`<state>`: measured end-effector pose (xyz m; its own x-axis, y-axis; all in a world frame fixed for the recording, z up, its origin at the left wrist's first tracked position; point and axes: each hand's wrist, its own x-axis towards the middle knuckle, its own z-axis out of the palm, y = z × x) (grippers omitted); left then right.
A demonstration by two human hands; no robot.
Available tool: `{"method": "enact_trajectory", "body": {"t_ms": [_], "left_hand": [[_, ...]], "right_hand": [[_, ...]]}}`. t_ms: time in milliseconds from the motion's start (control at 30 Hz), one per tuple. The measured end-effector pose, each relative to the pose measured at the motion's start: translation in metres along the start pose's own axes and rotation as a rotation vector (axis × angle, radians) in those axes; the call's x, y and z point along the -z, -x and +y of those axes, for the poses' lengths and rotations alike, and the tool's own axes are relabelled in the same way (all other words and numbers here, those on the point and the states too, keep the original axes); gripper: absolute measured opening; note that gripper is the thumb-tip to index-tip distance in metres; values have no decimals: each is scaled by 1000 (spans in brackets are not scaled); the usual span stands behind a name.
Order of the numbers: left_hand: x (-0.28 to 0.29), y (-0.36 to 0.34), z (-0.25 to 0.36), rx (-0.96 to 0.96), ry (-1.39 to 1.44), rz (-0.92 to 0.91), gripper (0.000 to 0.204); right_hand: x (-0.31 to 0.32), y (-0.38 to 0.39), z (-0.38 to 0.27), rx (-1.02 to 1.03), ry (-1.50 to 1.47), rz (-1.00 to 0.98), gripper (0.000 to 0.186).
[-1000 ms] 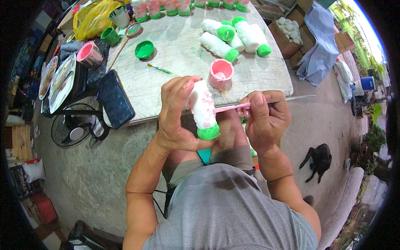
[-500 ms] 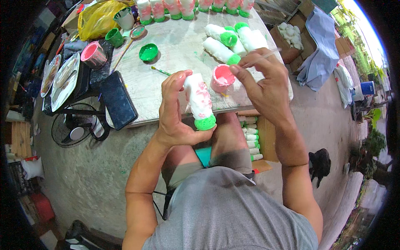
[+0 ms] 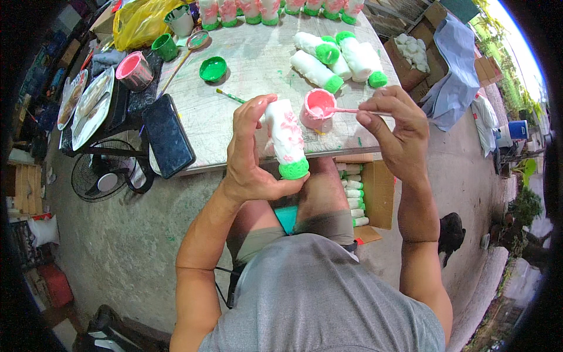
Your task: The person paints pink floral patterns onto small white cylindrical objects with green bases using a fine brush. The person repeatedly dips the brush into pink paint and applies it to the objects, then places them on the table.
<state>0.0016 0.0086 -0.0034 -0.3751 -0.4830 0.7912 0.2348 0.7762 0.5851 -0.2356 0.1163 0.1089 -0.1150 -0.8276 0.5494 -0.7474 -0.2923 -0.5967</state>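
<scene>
My left hand point(image 3: 246, 152) is wrapped round an upright white cylindrical piece point(image 3: 285, 132) with raised pink flowers and a green base, fingertips at its upper side and thumb under the base. My right hand point(image 3: 399, 132) pinches a thin pink-stained brush point(image 3: 346, 110), its tip inside a small cup of pink paint point(image 3: 316, 119) on the table point(image 3: 246, 138). A lid of green paint point(image 3: 213, 70) and a small green-tipped brush point(image 3: 226, 95) lie just beyond my left hand.
Unpainted white pieces with green ends point(image 3: 311, 70) lie at the back right; pink-flowered ones point(image 3: 249, 12) stand behind. At left are a phone point(image 3: 167, 135), plates point(image 3: 94, 105), paint pots point(image 3: 135, 76) and a fan point(image 3: 99, 176). A carton of pieces point(image 3: 378, 196) is below; a black animal point(image 3: 450, 232) is right.
My right hand has moved the brush away from the white piece and up to the pink cup, its tip now in the paint. My left hand still holds the piece, slightly raised.
</scene>
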Motion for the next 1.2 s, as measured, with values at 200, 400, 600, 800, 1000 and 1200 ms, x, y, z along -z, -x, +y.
{"method": "enact_trajectory", "body": {"t_ms": [200,400,600,800,1000,1200], "left_hand": [[1,-1,1,-1,-17,-12,130],[1,-2,8,-38,-156,-27,126],[-4,-3,28,-57,-328,1,122],[-3,-4,36,-94,-450,18,120],[-3,-3,36,-71,-423,11,119],[-6,-1,34,-18,-310,31,124]], "right_hand": [[10,10,3,12,-67,124,12],[-21,43,-1,-241,-588,358,14],[-68,67,-25,-181,-879,456,14],[-81,64,-28,-177,-770,464,14],[-72,65,-27,-203,-721,464,13],[-78,62,-30,-148,-724,489,12]]}}
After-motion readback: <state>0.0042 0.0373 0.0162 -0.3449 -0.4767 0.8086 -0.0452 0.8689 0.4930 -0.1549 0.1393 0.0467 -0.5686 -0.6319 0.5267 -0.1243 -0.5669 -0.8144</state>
